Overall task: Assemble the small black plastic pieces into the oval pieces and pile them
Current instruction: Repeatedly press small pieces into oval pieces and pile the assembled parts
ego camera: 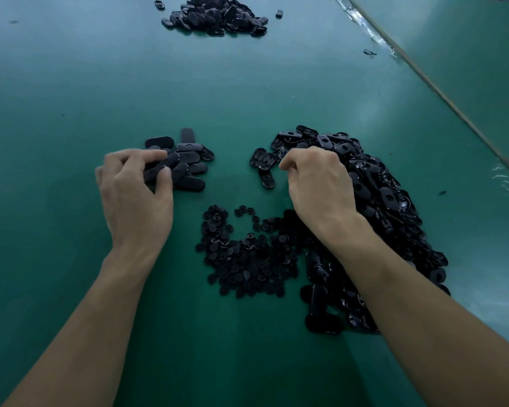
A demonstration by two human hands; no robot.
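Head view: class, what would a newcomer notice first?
The large heap of oval pieces sprawls at the right of the green table, with small round pieces scattered beside it in the middle. The left hand grips oval pieces at a smaller pile on the left.

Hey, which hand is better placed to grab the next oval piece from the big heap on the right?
Right. The right hand hovers at the big heap, while the left hand is busy gripping oval pieces at the small pile.

Green table (71, 83); crumpled clear plastic strip (362, 22) along right seam; black scrap (370, 52) nearby.
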